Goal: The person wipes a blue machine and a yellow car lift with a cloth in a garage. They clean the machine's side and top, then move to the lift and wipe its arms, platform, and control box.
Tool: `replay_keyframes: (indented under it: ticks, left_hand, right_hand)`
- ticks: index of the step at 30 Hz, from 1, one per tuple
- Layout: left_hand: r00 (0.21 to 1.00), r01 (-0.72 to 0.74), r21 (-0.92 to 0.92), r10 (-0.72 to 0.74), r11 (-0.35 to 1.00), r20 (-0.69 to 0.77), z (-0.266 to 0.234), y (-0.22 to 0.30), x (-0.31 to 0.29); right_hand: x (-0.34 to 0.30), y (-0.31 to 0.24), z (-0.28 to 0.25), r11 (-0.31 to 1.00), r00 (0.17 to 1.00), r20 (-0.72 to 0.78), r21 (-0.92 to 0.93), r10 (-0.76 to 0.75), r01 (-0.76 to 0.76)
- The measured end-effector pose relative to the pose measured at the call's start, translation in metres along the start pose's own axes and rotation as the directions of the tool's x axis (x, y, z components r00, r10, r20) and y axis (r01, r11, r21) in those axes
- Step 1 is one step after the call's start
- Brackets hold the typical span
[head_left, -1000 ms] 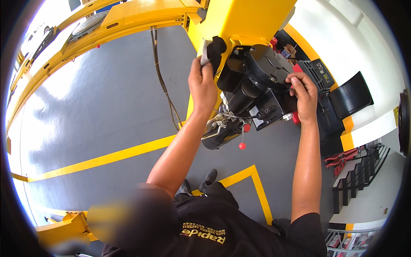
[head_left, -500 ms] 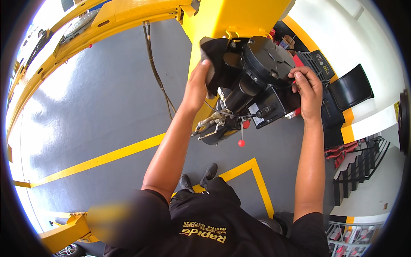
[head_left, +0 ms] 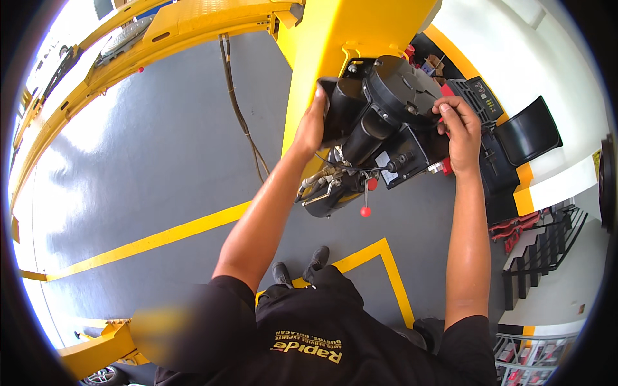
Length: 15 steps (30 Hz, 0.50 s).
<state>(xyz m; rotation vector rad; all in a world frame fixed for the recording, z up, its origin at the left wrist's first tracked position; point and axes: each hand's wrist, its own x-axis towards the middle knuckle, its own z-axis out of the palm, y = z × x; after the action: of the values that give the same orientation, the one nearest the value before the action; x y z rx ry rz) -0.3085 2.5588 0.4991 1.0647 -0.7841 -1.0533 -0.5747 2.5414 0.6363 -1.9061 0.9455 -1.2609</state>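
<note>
A black hydraulic power unit (head_left: 399,87) is mounted on the yellow lift post (head_left: 335,32) in front of me. My left hand (head_left: 310,125) grips a dark, cloth-like piece (head_left: 329,112) against the unit's left side. Its thumb lies along the piece's edge and the other fingers are hidden behind it. At the unit's right side, my right hand (head_left: 458,128) has its thumb and fingertips pinched together; what they hold, if anything, is too small to make out. Under the unit, a red-knobbed lever (head_left: 365,211) hangs beside metal hose fittings (head_left: 318,183).
Dark hoses (head_left: 238,109) hang down left of the post. To the right stand a black machine with a control panel (head_left: 483,93) and a black tray (head_left: 529,130). Yellow lines (head_left: 154,241) cross the grey floor. A yellow lift runway (head_left: 187,29) spans the upper left.
My left hand has moved slightly right, bringing the dark piece closer against the unit's side, with less of it spread out. My right hand has barely shifted and stays pinched.
</note>
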Motion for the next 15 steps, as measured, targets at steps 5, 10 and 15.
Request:
replay_keyframes:
  ticks: [5, 10, 15]
  left_hand:
    - [0.965, 0.179, -0.568, -0.256, 0.804, -0.058, 0.029, 0.017, -0.048]
    - [0.983, 0.183, -0.457, -0.169, 0.870, 0.072, 0.026, 0.034, -0.069]
    - [0.962, 0.072, -0.005, -0.068, 0.997, 0.264, 0.034, 0.075, -0.084]
  right_hand:
    - [-0.004, 0.004, -0.004, 0.999, 0.999, -0.029, -0.032, -0.014, 0.013]
    - [-0.004, 0.002, 0.001, 0.998, 0.999, -0.026, -0.057, -0.034, 0.033]
    - [-0.007, -0.001, 0.003, 0.991, 0.997, -0.041, -0.125, -0.061, 0.055]
